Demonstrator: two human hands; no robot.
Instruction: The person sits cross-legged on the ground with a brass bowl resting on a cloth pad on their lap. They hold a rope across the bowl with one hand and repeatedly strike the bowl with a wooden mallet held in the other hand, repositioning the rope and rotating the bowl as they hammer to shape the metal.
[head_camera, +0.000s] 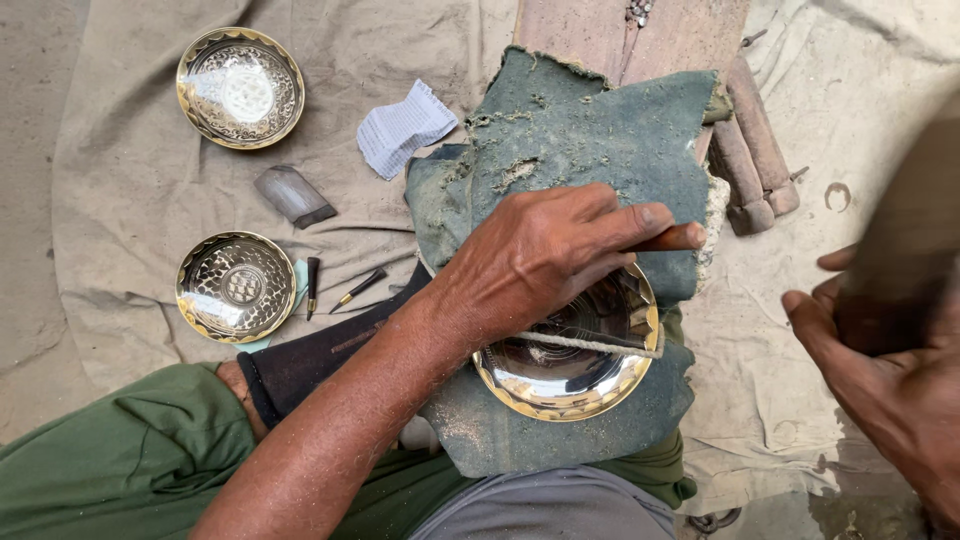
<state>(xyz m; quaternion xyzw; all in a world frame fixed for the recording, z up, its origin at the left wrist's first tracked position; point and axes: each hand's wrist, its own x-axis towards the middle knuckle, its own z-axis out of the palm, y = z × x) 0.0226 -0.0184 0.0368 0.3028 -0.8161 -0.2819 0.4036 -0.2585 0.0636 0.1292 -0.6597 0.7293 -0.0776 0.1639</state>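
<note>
Centrally, a brass bowl sits on a worn green cloth over the person's lap, a cord stretched across its hollow. Left hand presses on its rim, grip closed around a thin wooden-handled tool. Right hand hovers well apart at the right, grip wrapped around a dark blurred block. Two finished bowls, small chisels and folded paper lie on the floor sheet to the left.
</note>
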